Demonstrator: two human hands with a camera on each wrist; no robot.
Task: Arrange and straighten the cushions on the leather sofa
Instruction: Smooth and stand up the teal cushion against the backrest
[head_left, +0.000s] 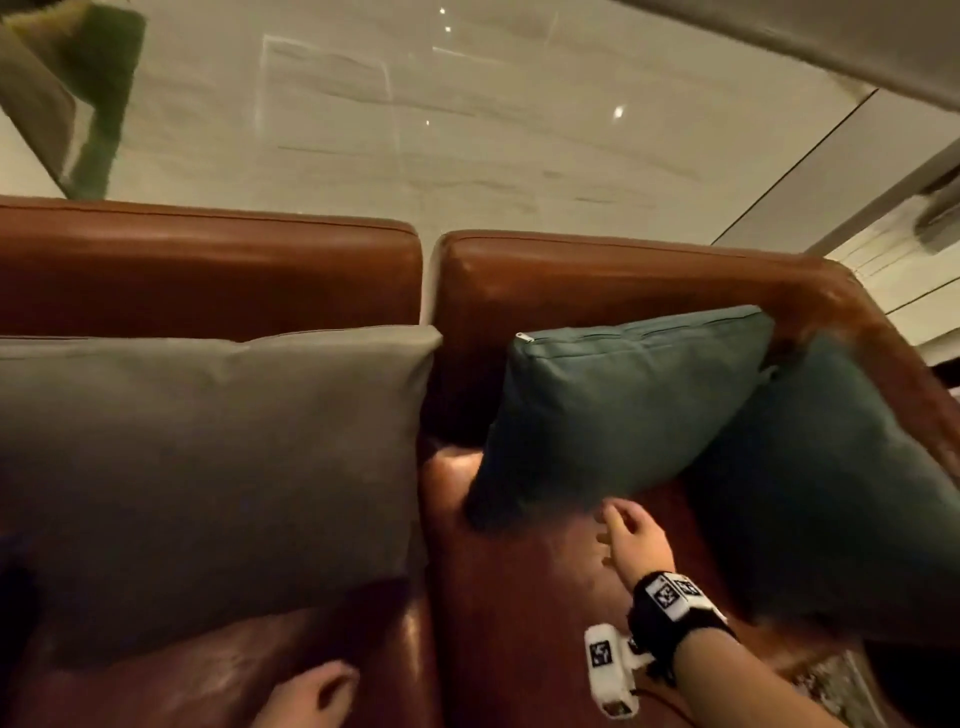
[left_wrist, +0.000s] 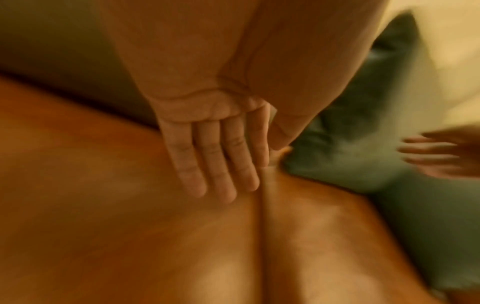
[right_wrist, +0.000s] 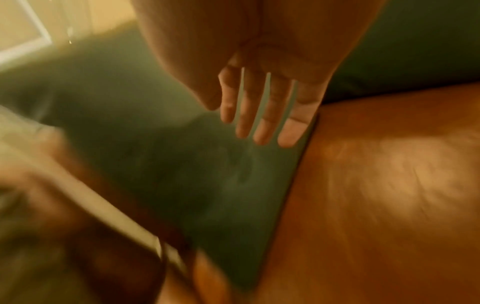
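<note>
A brown leather sofa (head_left: 613, 270) fills the head view. A large grey cushion (head_left: 208, 457) leans against its left back. A dark green cushion (head_left: 618, 410) stands tilted on the right seat, and a second green cushion (head_left: 831, 493) leans on the right arm. My right hand (head_left: 631, 535) hovers just under the tilted green cushion's lower edge, fingers (right_wrist: 262, 115) straight and spread, holding nothing. My left hand (head_left: 317, 691) is low over the left seat in front of the grey cushion, fingers (left_wrist: 221, 160) straight and together above the leather (left_wrist: 130, 226).
A gap (head_left: 428, 291) separates the two sofa backs. Behind the sofa is a pale marble wall (head_left: 467, 130). The right seat (head_left: 519, 597) in front of the green cushions is bare leather. A patterned rug (head_left: 831, 686) shows at the lower right.
</note>
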